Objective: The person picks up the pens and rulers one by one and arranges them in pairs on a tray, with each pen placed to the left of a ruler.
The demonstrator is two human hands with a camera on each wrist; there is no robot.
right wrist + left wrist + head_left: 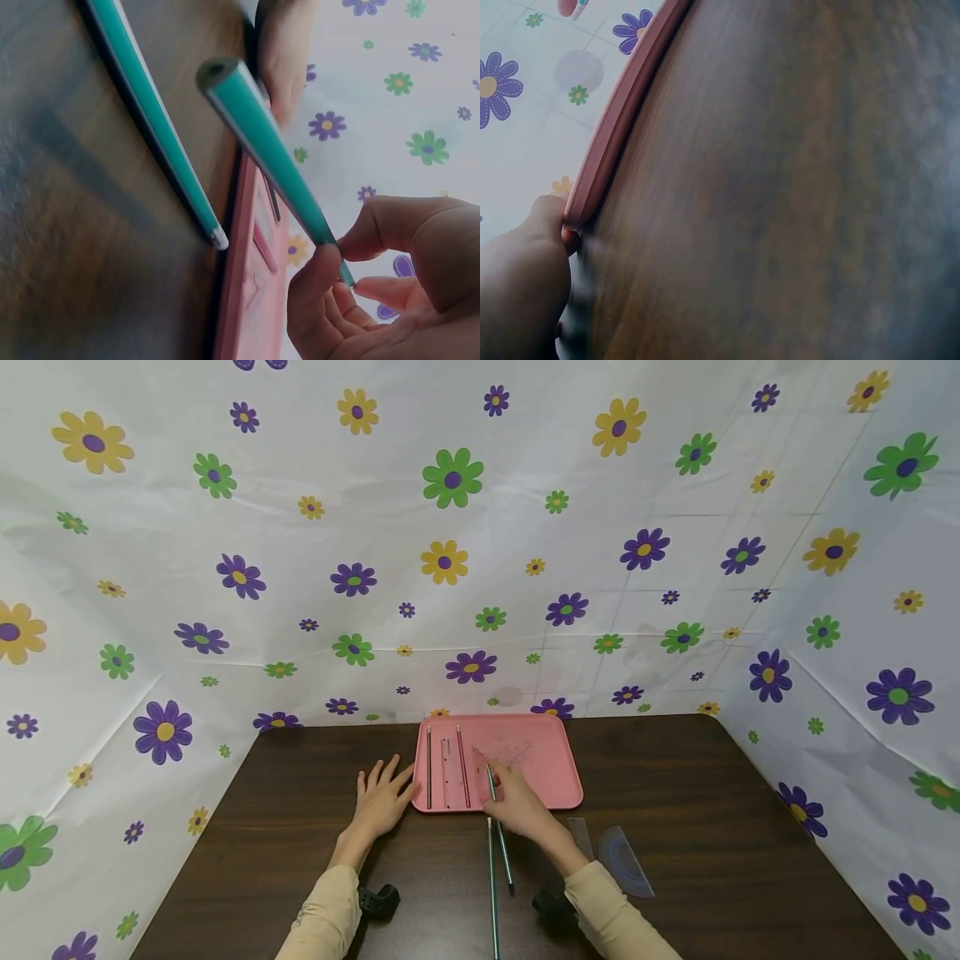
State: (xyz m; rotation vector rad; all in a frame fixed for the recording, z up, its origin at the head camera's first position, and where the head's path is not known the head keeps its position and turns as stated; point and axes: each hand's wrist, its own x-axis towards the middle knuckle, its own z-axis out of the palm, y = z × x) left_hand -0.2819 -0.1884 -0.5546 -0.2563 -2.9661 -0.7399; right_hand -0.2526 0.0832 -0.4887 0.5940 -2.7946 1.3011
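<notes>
My right hand (520,806) pinches a green pencil (277,169) between thumb and fingers, above the near part of a pink tray (551,768). The pencil slants, its near end reaching out past the tray's front rim. A second green pencil (492,877) lies on the table in front of the tray, its white-tipped end toward it. At the tray's left edge, my left hand (381,806) rests with fingers spread, touching the rim. Inside the tray lie a dark pencil (429,768), a clear ruler (447,772) and a reddish-brown pencil (462,768), side by side.
A clear protractor (625,864) and a clear straight-edged piece (580,835), partly behind my right forearm, lie on the dark wooden table (712,793). Black wrist devices (380,902) show beside the sleeves. A flower-print sheet (525,535) surrounds the table's back and sides.
</notes>
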